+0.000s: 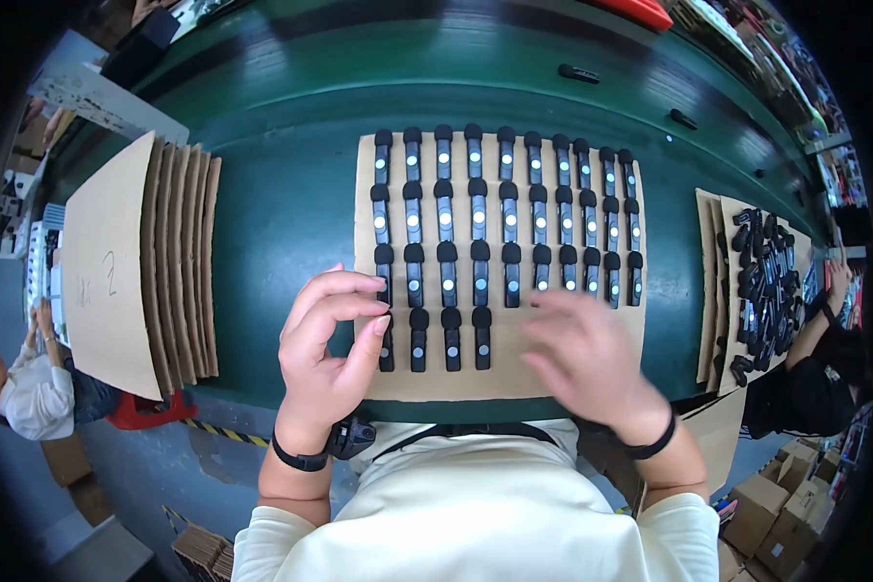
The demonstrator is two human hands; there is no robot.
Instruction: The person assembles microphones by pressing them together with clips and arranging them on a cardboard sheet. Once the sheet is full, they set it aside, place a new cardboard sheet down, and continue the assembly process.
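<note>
Small black microphones with foam tips and a pale round dot lie in rows on a flat cardboard sheet (514, 383). Three long rows fill its upper part; a shorter row, including one microphone (451, 341), sits at the lower left. My left hand (328, 344) hovers by the left edge of the sheet, fingers bent and thumb apart, with nothing visible in it. Its fingertips partly cover the leftmost microphones of the two lower rows. Over the lower right of the sheet is my right hand (592, 354), smeared by motion; whether it holds anything cannot be told.
On the left of the green table (281, 204) stands a row of upright cardboard sheets (116, 272). At right, a heap of black microphones (768, 291) lies on stacked cardboard. Loose black pieces (579, 74) are farther back. People work at both sides.
</note>
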